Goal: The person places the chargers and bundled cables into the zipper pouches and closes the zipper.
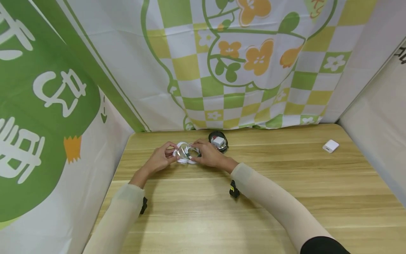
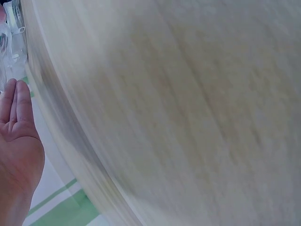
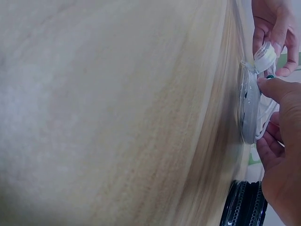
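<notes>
Green panel: hangs beyond the left forearm, bearing large white characters, cut by the picture's edge and too uncertain to transcribe.
Left sleeve: pale, running up and slightly rightward to a bare wrist, with a black wrist device beside its cuff.
Left hand: bent inward at the wrist; thumb and fingertips pinch the left end of the clear case, the outer fingers extended together (best seen from the left wrist).
Clear case: between the two hands, held by both, with white cable against it.
Right hand: reaches leftward, thumb on one side of the clear case and fingers on the other, clamped on it.
Black case: just beyond the right hand's grip, rounded, a white block inside.
Right sleeve: slants up and leftward to the grip.
Orange lettering: on the rear cloth, only partly legible.
White charger: on the wooden table, well right of both hands.
</notes>
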`<state>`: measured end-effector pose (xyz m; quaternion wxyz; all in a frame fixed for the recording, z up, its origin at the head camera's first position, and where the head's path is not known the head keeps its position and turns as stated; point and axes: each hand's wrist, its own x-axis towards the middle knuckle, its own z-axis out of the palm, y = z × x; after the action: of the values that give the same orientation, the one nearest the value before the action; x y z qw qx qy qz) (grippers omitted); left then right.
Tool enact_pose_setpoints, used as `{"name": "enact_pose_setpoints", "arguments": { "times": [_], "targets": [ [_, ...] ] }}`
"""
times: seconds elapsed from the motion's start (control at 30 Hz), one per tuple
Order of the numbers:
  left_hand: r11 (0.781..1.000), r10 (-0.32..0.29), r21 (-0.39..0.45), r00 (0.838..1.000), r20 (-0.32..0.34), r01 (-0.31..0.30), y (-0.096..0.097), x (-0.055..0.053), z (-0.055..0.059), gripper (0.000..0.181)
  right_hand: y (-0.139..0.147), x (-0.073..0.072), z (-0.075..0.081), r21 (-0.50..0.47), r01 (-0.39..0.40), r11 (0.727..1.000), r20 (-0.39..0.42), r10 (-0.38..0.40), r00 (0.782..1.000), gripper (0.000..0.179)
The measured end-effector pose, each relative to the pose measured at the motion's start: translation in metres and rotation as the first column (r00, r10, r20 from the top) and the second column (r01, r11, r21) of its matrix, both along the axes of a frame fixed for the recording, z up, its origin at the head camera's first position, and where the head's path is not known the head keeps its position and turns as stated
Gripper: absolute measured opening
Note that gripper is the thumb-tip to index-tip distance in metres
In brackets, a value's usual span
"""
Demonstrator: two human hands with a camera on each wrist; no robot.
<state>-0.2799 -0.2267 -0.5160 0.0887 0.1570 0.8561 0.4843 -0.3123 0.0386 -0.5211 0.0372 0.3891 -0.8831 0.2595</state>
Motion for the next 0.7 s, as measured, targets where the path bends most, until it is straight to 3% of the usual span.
{"name": "enact_pose_setpoints", "arguments": {
  "times": [0.4, 0.57, 0.7],
  "targets": [
    [0.999, 0.036, 0.005, 0.999, -0.016, -0.036, -0.008, 0.003, -0.002, 0.041, -0.003, 0.001, 0.003, 0.026, 0.008, 1.0, 0.02, -0.008, 1.0, 0.05],
    [0.999, 0.047, 0.018, 0.999, -0.017, -0.046, -0.011, 0.005, -0.003, 0.041, -0.005, 0.001, 0.0, 0.036, 0.003, 0.999, -0.017, -0.002, 1.0, 0.033],
    [0.999, 0.039, 0.023, 0.999, -0.021, -0.038, -0.012, 0.006, -0.003, 0.043, -0.006, 0.002, -0.002, 0.04, 0.009, 0.999, -0.04, -0.007, 0.999, 0.034]
  ]
}}
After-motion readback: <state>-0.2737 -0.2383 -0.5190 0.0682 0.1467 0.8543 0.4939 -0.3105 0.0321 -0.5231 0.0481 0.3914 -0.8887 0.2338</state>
